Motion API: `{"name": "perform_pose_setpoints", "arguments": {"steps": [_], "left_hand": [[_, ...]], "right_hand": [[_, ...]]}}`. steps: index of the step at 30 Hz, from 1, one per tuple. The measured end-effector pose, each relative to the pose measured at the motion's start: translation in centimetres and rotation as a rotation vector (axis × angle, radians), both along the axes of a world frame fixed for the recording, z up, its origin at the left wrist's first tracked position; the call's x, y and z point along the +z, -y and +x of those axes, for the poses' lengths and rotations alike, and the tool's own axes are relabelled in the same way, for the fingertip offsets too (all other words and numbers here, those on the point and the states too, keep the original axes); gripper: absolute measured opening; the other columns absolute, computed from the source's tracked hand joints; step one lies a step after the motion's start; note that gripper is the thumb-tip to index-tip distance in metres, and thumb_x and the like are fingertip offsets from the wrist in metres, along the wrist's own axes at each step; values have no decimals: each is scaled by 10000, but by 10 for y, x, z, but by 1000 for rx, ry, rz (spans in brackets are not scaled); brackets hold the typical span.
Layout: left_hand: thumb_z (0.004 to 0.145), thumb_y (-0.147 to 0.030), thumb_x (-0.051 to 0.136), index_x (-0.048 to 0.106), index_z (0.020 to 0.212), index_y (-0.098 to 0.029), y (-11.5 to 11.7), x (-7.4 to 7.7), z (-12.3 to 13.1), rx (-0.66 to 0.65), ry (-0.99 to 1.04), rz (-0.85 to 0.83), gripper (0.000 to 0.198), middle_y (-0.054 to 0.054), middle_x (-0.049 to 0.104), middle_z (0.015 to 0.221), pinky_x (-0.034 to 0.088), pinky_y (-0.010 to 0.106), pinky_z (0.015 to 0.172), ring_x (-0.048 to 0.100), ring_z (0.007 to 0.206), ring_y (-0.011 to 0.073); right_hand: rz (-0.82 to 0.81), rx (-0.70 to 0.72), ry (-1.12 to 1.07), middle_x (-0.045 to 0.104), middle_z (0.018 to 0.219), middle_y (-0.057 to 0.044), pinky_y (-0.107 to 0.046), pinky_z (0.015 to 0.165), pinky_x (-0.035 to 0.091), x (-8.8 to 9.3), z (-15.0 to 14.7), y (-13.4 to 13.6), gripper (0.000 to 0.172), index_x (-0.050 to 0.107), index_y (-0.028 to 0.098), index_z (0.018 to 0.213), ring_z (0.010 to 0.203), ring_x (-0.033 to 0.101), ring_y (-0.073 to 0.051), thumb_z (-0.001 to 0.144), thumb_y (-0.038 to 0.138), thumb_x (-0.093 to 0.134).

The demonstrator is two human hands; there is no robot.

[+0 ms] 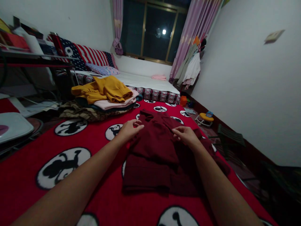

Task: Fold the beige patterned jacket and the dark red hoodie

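Maroon garment (152, 147) spread beneath right hand (187, 135)

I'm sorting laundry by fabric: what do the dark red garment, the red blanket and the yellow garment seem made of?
Dark red garment: probably a matte knit, judging by its soft, thick folds and lack of shine.
Red blanket: likely plush, with a dull, slightly fuzzy-looking surface.
Yellow garment: soft matte cloth, perhaps cotton, since it drapes in rounded folds; the fibre can't be told.
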State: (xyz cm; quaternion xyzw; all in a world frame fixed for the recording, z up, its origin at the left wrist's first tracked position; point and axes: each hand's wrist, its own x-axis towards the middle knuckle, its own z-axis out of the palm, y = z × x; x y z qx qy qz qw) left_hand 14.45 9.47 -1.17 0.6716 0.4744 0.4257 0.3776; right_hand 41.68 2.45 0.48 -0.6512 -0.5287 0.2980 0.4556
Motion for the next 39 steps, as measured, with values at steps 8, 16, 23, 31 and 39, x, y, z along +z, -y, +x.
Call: {"name": "perform_pose_setpoints", "arguments": {"steps": [8,16,23,31,39], "left_hand": [[569,-363,737,682,664,-182,3,-19,7,-78,-212,57,213,15,646,585,392,238,500,591,570,181],[493,-316,835,671,680,-168,25,30,-15,-707,-30,-309,289,-5,662,652,458,211,505,593,577,147],[523,-317,848,675,869,-208,33,35,-19,-899,-110,-598,402,4,680,668,508,242,439,635,531,174],[482,-327,844,695,752,-186,19,41,-29,-509,-356,-219,339,31,696,676,419,198,449,635,567,175],[624,-455,775,696,929,-178,40,68,-20,-790,-698,-92,420,18,704,819,430,200,578,631,727,162]], "right_hand": [[35,-57,359,649,579,-9,-247,519,406,-33,-9,-9,175,676,200,652,553,591,-163,590,348,745],[221,-49,-134,583,534,38,-236,468,392,-8,-22,-1,207,632,201,744,471,503,-128,598,347,647],[121,251,-296,723,908,-35,-279,712,502,-1,-35,8,491,674,211,1039,818,652,-180,556,242,751],[129,10,289,698,812,-41,-271,602,444,3,-19,6,251,704,193,856,661,600,-163,633,305,727],[-88,317,799,683,754,-15,-249,580,379,51,-44,47,224,672,221,759,681,595,-164,699,424,745]]}}
